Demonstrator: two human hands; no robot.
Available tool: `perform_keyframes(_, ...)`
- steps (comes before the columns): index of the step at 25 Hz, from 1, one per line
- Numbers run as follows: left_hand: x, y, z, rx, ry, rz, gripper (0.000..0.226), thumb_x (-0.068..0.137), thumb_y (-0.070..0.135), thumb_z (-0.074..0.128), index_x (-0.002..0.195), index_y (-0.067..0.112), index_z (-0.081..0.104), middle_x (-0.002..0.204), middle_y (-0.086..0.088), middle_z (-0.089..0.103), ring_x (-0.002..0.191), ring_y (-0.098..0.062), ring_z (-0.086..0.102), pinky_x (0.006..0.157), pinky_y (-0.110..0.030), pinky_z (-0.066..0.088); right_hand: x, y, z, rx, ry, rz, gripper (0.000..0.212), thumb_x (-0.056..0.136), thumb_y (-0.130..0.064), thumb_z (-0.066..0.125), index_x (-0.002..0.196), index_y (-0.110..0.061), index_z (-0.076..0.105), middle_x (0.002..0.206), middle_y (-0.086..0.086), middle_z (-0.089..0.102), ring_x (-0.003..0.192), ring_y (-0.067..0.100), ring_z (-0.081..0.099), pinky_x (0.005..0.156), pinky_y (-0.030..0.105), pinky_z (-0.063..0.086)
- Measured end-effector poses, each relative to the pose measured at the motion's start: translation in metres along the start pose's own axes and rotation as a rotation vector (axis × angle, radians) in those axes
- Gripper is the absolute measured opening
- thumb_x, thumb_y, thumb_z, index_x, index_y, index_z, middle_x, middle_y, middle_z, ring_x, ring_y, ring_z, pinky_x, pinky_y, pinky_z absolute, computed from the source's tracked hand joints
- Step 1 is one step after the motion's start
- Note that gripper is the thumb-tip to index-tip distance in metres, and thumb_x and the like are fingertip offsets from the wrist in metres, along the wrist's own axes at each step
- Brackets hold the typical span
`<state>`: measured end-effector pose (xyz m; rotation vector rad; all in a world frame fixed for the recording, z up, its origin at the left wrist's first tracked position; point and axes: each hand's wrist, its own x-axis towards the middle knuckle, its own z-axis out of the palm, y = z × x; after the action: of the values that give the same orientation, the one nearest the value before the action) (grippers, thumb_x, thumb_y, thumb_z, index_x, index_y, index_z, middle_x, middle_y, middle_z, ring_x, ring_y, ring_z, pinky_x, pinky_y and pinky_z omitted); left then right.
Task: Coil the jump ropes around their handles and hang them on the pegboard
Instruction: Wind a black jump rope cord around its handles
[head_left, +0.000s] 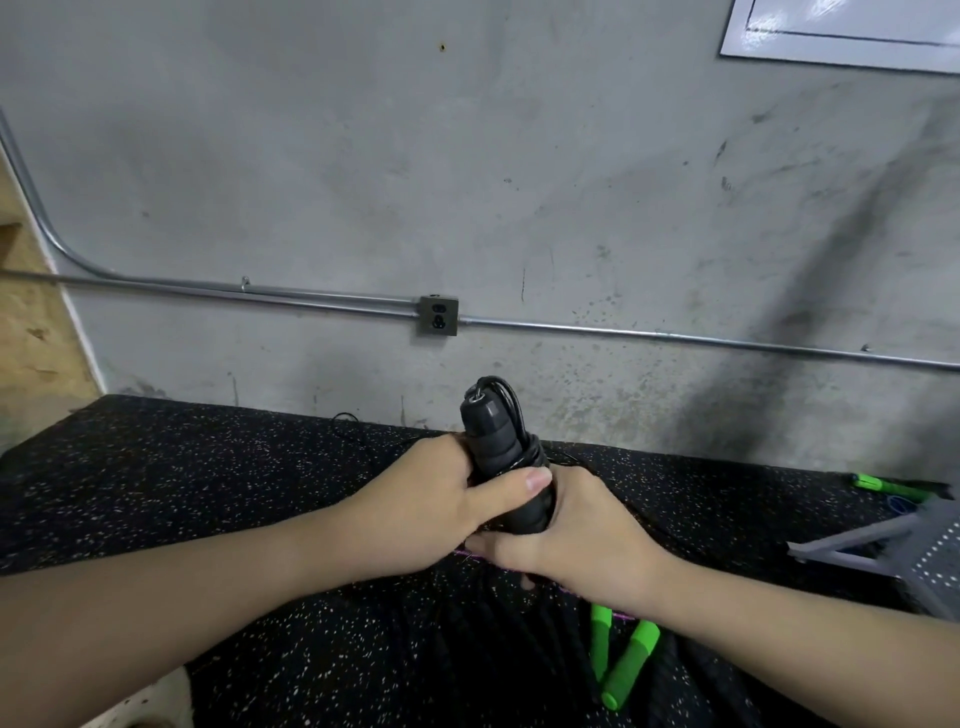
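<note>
Facing me is a grey concrete wall, scuffed and stained, with a metal conduit running across it into a small outlet box. Below it spreads the black speckled rubber floor mat that carries everything; its far edge meets the foot of the wall. At the mat's right edge lies a grey perforated pegboard, tilted, only partly in view. Beyond it, near the far right corner, a green-handled rope shows dimly.

My left hand is curled round the black jump rope handles, thumb laid across the front of them. My right hand grips the same bundle lower down from the other side, fingers wrapped behind it. Both hands touch each other around the handles, which stand nearly upright above the middle of the mat, close to its far edge. The thin black cord is looped along the right side of the handles and arches over their top end. A loose bit of black cord lies on the mat by the far edge, left of the handles.

Near the mat's front edge, just under my right wrist, lie two bright green handles of another jump rope, side by side and slightly splayed. A thin purple line shows beside them; I cannot tell what it is.
</note>
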<state>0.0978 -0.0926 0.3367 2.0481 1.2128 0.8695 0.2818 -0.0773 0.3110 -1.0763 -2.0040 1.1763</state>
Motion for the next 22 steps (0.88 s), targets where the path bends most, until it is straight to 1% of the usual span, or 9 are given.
perform_keyframes(3,-0.006,0.001,-0.009,-0.171,-0.144,0.139,0.026,0.103,0.040,0.053,0.105,0.020,0.069,0.099,0.013,0.074,0.098,-0.005,0.069,0.090,-0.022,0.050,-0.007,-0.012,-0.016,0.514,-0.580,0.220,0.023,0.086,-0.026,0.077,0.094,-0.006,0.069,0.091,0.016,0.074,0.076,0.031,0.073,0.070,0.034,0.058)
perform_keyframes(5,-0.012,0.008,-0.008,-0.318,-0.166,0.157,0.029,0.102,0.038,0.051,0.102,0.013,0.065,0.088,0.009,0.071,0.084,-0.006,0.067,0.078,-0.018,0.050,-0.012,-0.020,-0.018,0.738,-0.767,0.276,0.023,0.085,-0.026,0.074,0.100,-0.009,0.068,0.098,0.014,0.074,0.084,0.029,0.074,0.079,0.036,0.059)
perform_keyframes(8,-0.011,0.013,-0.012,-0.349,-0.125,0.084,0.043,0.105,0.043,0.052,0.087,0.004,0.060,0.064,0.009,0.065,0.057,-0.002,0.061,0.060,-0.012,0.046,-0.011,-0.035,-0.017,0.681,-0.609,0.212,0.008,0.084,-0.011,0.071,0.091,-0.010,0.069,0.076,0.007,0.063,0.062,0.021,0.065,0.065,0.031,0.055)
perform_keyframes(9,-0.008,0.011,-0.016,-0.273,-0.083,0.063,0.052,0.102,0.052,0.052,0.083,0.005,0.061,0.061,0.008,0.064,0.056,-0.004,0.060,0.062,-0.016,0.048,-0.009,-0.039,-0.019,0.626,-0.524,0.182,0.004,0.085,-0.007,0.067,0.088,-0.009,0.068,0.070,0.007,0.057,0.055,0.019,0.059,0.059,0.029,0.051)
perform_keyframes(11,-0.003,0.003,-0.023,-0.062,-0.001,-0.006,0.080,0.083,0.085,0.050,0.075,0.006,0.064,0.058,-0.002,0.057,0.056,-0.018,0.055,0.064,-0.030,0.049,-0.004,-0.041,-0.024,0.513,-0.355,0.122,0.007,0.083,-0.003,0.066,0.083,-0.010,0.067,0.066,0.008,0.050,0.050,0.017,0.048,0.053,0.028,0.045)
perform_keyframes(12,-0.004,0.000,-0.025,0.020,0.046,-0.067,0.088,0.072,0.095,0.046,0.067,0.008,0.058,0.054,0.001,0.047,0.052,-0.015,0.046,0.057,-0.028,0.040,-0.001,-0.040,-0.026,0.451,-0.279,0.091,0.008,0.081,-0.003,0.067,0.082,-0.011,0.067,0.067,0.009,0.050,0.049,0.017,0.045,0.051,0.028,0.043)
perform_keyframes(15,-0.004,0.001,-0.022,0.061,0.136,-0.099,0.066,0.075,0.084,0.045,0.057,0.021,0.036,0.050,0.013,0.028,0.047,-0.006,0.027,0.049,-0.023,0.021,0.004,-0.036,-0.027,0.310,-0.128,0.027,0.010,0.079,-0.002,0.071,0.078,-0.012,0.067,0.068,0.012,0.053,0.049,0.019,0.043,0.052,0.030,0.040)
perform_keyframes(18,-0.006,0.004,-0.015,0.121,0.195,-0.039,0.060,0.084,0.075,0.040,0.061,0.020,0.036,0.050,0.012,0.030,0.048,-0.007,0.030,0.051,-0.026,0.026,0.008,-0.032,-0.027,0.157,0.007,0.003,0.022,0.087,0.001,0.071,0.072,-0.011,0.060,0.060,0.009,0.050,0.050,0.018,0.043,0.056,0.032,0.037)
perform_keyframes(22,-0.011,0.010,-0.004,0.148,0.249,-0.007,0.053,0.095,0.064,0.042,0.070,0.018,0.046,0.057,0.010,0.043,0.053,-0.005,0.042,0.056,-0.024,0.036,0.011,-0.029,-0.031,-0.076,0.100,-0.068,0.031,0.089,-0.010,0.075,0.067,-0.007,0.053,0.056,0.001,0.048,0.054,0.015,0.042,0.055,0.031,0.035)
